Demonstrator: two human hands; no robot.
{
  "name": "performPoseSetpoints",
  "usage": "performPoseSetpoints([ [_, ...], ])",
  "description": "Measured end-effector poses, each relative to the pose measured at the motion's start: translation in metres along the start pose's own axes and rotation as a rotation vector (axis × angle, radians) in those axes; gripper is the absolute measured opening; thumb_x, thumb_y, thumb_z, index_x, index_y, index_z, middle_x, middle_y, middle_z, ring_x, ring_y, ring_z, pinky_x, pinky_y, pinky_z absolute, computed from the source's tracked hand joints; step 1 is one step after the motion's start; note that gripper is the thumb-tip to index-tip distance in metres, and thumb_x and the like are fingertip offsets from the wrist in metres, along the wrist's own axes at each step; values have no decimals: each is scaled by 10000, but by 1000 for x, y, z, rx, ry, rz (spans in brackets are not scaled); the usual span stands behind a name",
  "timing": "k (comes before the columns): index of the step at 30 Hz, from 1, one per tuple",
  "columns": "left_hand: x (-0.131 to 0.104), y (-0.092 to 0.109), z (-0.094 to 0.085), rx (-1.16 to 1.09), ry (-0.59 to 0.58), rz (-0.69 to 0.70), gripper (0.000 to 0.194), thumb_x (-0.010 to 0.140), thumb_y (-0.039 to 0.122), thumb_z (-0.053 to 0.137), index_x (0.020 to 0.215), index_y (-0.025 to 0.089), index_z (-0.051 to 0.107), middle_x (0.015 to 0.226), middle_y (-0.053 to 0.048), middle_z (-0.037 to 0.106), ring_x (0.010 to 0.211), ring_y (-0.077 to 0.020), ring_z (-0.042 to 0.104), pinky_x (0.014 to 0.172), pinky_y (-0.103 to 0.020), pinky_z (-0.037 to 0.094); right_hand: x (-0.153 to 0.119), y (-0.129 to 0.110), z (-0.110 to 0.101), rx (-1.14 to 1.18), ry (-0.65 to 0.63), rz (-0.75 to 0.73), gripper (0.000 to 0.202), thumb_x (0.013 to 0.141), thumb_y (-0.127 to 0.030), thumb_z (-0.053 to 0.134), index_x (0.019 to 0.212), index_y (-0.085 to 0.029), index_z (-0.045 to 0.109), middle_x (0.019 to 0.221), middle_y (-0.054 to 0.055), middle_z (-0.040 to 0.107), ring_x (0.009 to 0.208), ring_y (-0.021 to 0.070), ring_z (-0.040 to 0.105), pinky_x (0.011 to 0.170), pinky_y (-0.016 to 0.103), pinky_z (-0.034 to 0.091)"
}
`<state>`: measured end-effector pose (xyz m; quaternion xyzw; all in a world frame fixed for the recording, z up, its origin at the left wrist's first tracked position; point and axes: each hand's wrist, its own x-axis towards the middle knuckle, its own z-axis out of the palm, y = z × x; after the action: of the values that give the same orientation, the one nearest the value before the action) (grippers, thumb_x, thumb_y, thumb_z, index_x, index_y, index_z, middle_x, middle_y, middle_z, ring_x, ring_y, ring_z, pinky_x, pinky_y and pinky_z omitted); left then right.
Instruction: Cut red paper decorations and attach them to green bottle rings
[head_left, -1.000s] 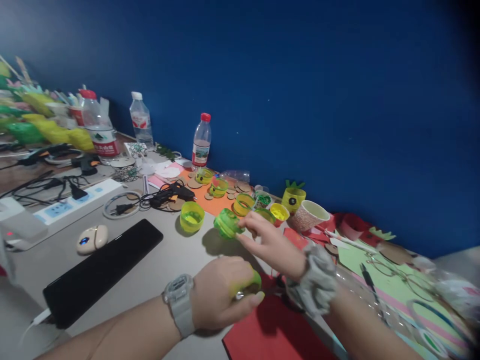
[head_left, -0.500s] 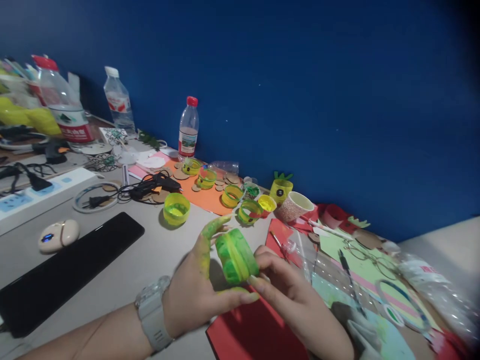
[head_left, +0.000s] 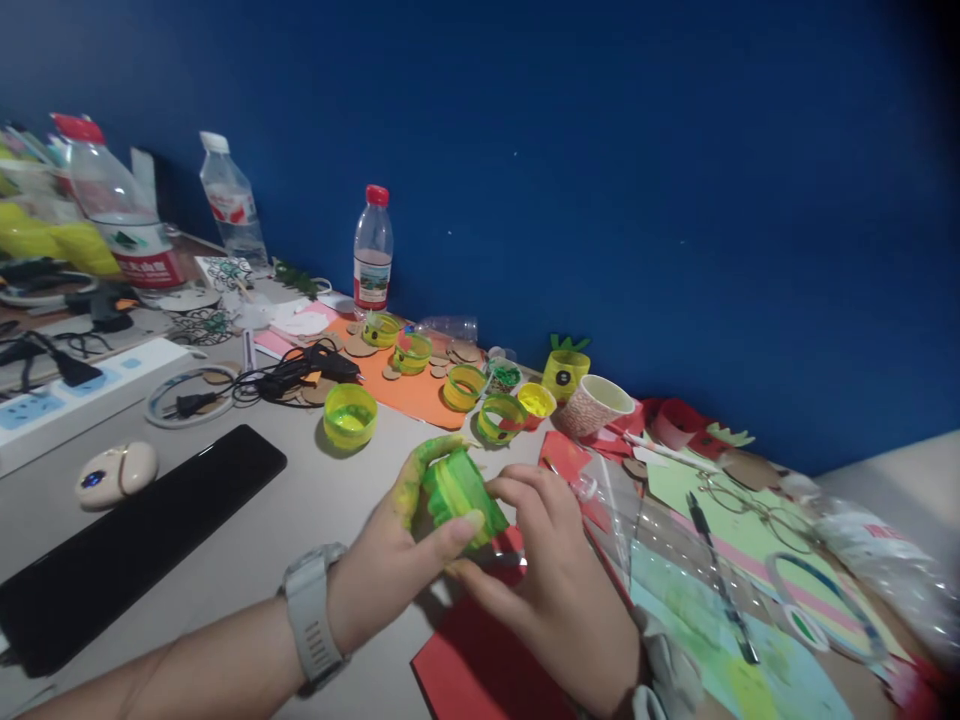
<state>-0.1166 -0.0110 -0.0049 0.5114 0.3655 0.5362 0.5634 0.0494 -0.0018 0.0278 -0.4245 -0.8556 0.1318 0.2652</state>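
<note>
A green-painted piece cut from a plastic bottle (head_left: 463,492), with a lighter yellow-green band, is held tilted in front of me. My left hand (head_left: 409,545) is closed round its left side, thumb pressed on the near face and paint-stained fingers behind. My right hand (head_left: 551,570) has its fingers curled at the right edge and its thumb under the lower edge; part of that contact is hidden. Below the hands lies a red sheet (head_left: 480,665). Beyond the held piece stand a yellow-green cup (head_left: 350,418) and a green-rimmed ring (head_left: 501,420).
At the left are a power strip (head_left: 97,390), a black phone-like slab (head_left: 150,540) and black cables (head_left: 300,370). Bottles, including one with a red cap (head_left: 373,250), stand by the blue wall (head_left: 600,180). A pen (head_left: 720,575) and coloured paper (head_left: 675,620) lie to the right.
The green piece has turned and tipped in my hands. My left thumb has moved up onto its face, and my right hand has shifted its grip, with the fingers higher and wider apart.
</note>
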Motion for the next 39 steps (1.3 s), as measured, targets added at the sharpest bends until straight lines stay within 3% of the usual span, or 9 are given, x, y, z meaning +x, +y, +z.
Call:
performPoseSetpoints([
  [5,7,-2,-3,-153,-21,14,482,862,333,643,1287,308,417,1205,-25,620,1120,-198,594,903,-310,534,4,4,0,-27,21,-69,347,826,-150,594,1130,-196,433,1140,115,481,1088,290,459,943,460,398],
  [9,8,2,-4,-179,-30,-48,456,868,301,641,1284,304,455,1288,-23,569,1196,-198,545,972,-297,484,3,10,-11,31,-28,-84,448,834,-125,567,1239,-205,393,1209,109,452,1166,264,427,981,399,399],
  [15,2,4,-3,-44,-76,-28,504,848,321,673,1305,361,462,1363,23,516,1257,-182,476,1037,-264,397,6,10,-30,248,-183,-82,530,788,-67,570,1253,-248,390,1193,43,450,1138,188,446,985,281,398],
  [20,-3,2,-7,105,-6,25,401,820,310,705,1177,377,536,1187,54,596,1125,-156,547,949,-231,433,8,14,-41,248,-222,-96,610,812,-123,606,1342,-258,336,1282,35,425,1221,177,407,1048,247,336],
  [23,-5,1,-10,223,37,76,454,752,291,771,1134,360,536,1125,52,599,1061,-160,564,917,-236,443,6,16,-44,226,-225,-89,667,813,-221,688,1358,-282,309,1318,28,426,1229,187,415,1043,253,343],
  [28,-8,-1,-12,363,51,140,522,686,319,817,1111,328,514,1104,29,584,1067,-192,545,912,-267,448,5,16,-45,219,-212,-57,445,870,-281,660,1238,-313,412,1192,8,511,1131,186,479,942,254,404],
  [32,-9,-1,-8,434,78,160,625,632,334,852,1140,335,487,1094,28,576,1017,-183,563,888,-265,457,6,17,-48,226,-233,-64,435,891,-319,641,1261,-322,413,1203,6,529,1146,187,482,952,254,394],
  [39,-6,2,-6,505,94,119,449,731,331,783,1097,326,523,1021,46,607,909,-148,601,859,-264,473,7,21,-45,225,-242,-25,404,907,-336,619,1262,-330,426,1212,-6,551,1129,179,516,936,253,411],
])
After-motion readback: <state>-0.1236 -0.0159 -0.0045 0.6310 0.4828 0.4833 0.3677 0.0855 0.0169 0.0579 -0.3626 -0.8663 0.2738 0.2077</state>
